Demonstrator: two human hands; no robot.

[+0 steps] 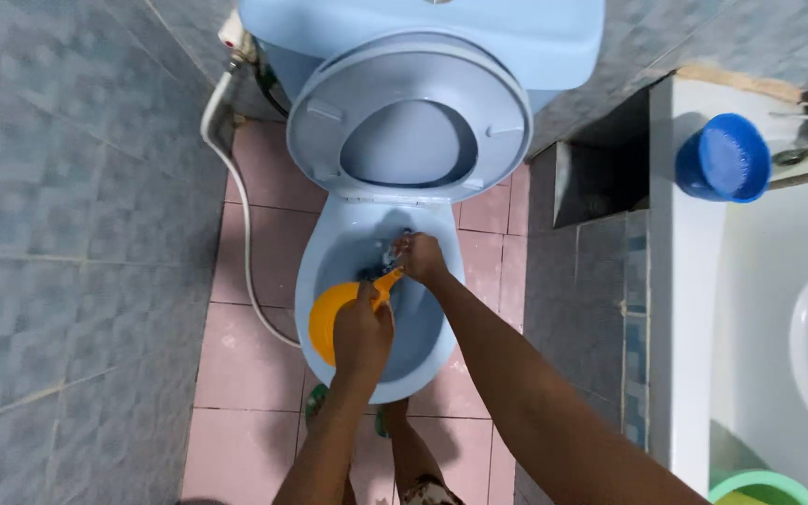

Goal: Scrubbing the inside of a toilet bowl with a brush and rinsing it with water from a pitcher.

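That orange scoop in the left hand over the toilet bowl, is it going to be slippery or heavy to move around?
The orange scoop looks like thin moulded plastic, so probably stiff and light when empty. The left hand grips its handle over the wet toilet bowl, so it may be slick. Any water inside would likely make it front-heavy.

The small round orange plastic scoop with a short handle is tipped on its side inside the light blue toilet bowl. Its handle sits between the left fingers, pointing up toward the right fingertips just beside it. The bowl lies open under both hands, lid up.
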